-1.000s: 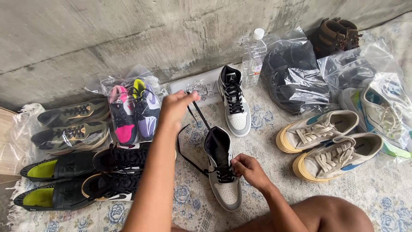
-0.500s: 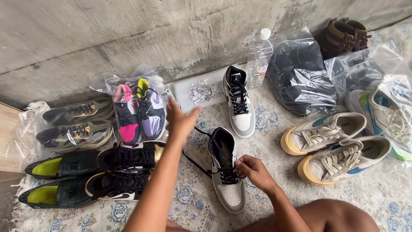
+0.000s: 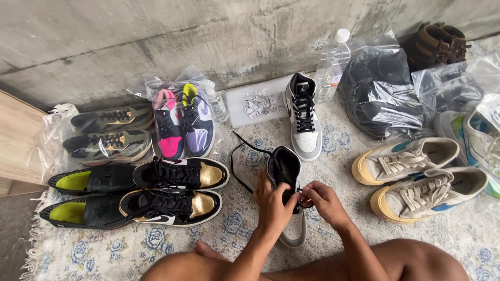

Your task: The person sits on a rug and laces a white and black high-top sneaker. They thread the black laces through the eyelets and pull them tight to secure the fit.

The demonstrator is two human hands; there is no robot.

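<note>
A grey, white and black high-top sneaker (image 3: 288,171) stands on the rug in front of me. My left hand (image 3: 271,203) lies over its tongue and eyelets. My right hand (image 3: 323,200) pinches the black lace (image 3: 237,161) at the shoe's right side. The lace's free end loops out to the left over the rug. The matching sneaker (image 3: 304,117), laced, stands just beyond, toe toward me.
Black and gold sneakers (image 3: 177,190), black loafers (image 3: 86,195), olive shoes and a bagged pink and purple pair lie at left. Cream sneakers (image 3: 411,177), bagged shoes, a water bottle (image 3: 333,65) and brown boots are at right. A concrete wall runs behind.
My left hand, raised and pulling the lace up and left, has come down onto the sneaker. The lace now lies slack on the rug. My right hand stays at the eyelets.
</note>
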